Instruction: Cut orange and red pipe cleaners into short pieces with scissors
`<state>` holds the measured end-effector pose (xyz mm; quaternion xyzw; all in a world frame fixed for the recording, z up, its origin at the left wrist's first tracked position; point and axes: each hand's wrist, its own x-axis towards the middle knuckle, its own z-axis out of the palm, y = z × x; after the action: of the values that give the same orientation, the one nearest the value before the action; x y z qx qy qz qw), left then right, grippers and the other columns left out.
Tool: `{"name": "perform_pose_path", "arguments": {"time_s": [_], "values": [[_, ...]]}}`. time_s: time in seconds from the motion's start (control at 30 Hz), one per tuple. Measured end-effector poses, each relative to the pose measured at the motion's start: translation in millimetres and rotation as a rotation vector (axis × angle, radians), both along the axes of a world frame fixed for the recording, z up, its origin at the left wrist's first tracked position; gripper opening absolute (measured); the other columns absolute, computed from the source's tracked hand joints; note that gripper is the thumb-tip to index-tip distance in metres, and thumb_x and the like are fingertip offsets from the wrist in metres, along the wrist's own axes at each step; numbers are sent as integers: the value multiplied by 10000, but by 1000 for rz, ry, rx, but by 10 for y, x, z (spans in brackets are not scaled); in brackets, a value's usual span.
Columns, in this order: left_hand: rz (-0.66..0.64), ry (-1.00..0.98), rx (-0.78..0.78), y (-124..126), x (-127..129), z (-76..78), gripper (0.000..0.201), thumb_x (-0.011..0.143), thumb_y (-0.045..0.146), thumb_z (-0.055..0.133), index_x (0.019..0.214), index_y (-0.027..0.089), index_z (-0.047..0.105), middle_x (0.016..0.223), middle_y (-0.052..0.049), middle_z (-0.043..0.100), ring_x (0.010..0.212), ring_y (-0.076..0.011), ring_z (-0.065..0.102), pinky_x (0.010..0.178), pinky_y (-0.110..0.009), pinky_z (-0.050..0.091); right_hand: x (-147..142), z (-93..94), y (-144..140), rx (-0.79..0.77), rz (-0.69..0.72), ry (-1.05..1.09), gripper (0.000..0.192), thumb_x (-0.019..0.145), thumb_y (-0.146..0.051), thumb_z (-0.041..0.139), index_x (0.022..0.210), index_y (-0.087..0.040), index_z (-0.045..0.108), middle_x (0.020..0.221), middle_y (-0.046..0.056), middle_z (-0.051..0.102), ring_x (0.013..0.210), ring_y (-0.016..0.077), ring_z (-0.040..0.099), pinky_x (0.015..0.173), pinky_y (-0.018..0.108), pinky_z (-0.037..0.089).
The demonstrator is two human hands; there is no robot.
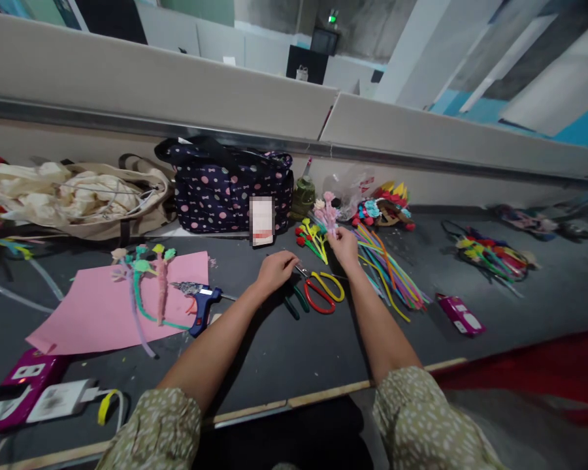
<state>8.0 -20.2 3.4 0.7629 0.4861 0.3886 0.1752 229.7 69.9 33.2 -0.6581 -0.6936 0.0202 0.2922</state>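
Note:
My right hand [343,249] is closed round a pink pipe-cleaner flower [326,210], its fuzzy blooms pointing up and away. My left hand [277,271] is pinched together near the tips of the scissors [320,301]; what lies between its fingers, if anything, is too small to make out. The scissors have one red and one yellow handle and lie on the dark table. Green-handled pliers [292,307] rest just beside them. Red and yellow pipe-cleaner flowers [314,239] lie between my hands, and a bundle of coloured pipe cleaners [396,271] spreads right of my right hand.
On the left, pink paper [91,307] carries more pipe-cleaner flowers [161,287] beside a blue glue gun [204,308]. A dotted bag [215,189], a phone [262,222] and a green bottle [304,192] stand behind. A purple box [460,314] lies right; a power bank [61,400] front left.

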Motion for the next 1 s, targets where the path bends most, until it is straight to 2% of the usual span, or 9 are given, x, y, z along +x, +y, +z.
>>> {"name": "perform_pose_path", "arguments": {"time_s": [0.2,0.3,0.4,0.47,0.7,0.8,0.9,1.0], "values": [[-22,51,-31,-29,16,32,224,939,264,502,882,197,708,899,-42,723,828,-175,630,744,-269,432,-170,-174,-19,-54,-23,-70,250,901,-288,473,947,-122,654,952,127,667,844,219,584,736,284,396],[-24,66,-41,-36,16,39,229,939,265,499,878,194,708,900,-43,725,816,-174,630,741,-272,433,-270,-287,-12,-143,-9,-102,218,889,-299,561,973,-131,673,1003,142,683,892,228,619,758,280,407],[-23,78,-56,-39,11,39,242,943,283,492,883,197,710,915,-46,728,825,-177,632,744,-273,435,-307,-339,-10,-229,-2,-111,237,852,-361,652,929,-141,697,953,136,707,871,227,648,736,268,417],[-28,79,-63,-39,9,40,246,943,291,489,889,199,710,926,-49,729,842,-180,635,749,-272,434,-287,-332,-15,-261,-9,-107,253,860,-380,644,926,-145,708,923,125,719,858,221,659,720,260,419],[-37,67,-78,-40,12,69,248,934,291,489,879,203,715,914,-54,730,847,-187,636,746,-274,430,-179,-254,-74,-285,-23,-93,216,876,-206,533,903,-141,737,893,104,735,838,188,660,698,235,401],[-21,42,-70,-34,7,59,240,921,285,501,860,201,717,892,-52,726,832,-186,629,735,-272,423,-193,-247,-101,-294,-11,-77,169,841,-215,583,832,-136,732,813,102,726,770,187,649,653,238,384],[84,-107,-87,4,-21,27,239,896,283,516,802,185,712,788,-36,702,743,-174,607,687,-266,412,-184,-216,-144,-274,-2,-44,166,828,-257,614,869,-131,714,809,96,717,734,185,631,625,243,370],[237,-428,-130,77,-78,-2,240,862,314,541,756,169,701,634,0,625,621,-149,553,622,-251,397,-117,-164,-254,-236,20,-6,225,866,-288,559,967,-128,683,828,85,704,731,184,618,626,251,375]]}}
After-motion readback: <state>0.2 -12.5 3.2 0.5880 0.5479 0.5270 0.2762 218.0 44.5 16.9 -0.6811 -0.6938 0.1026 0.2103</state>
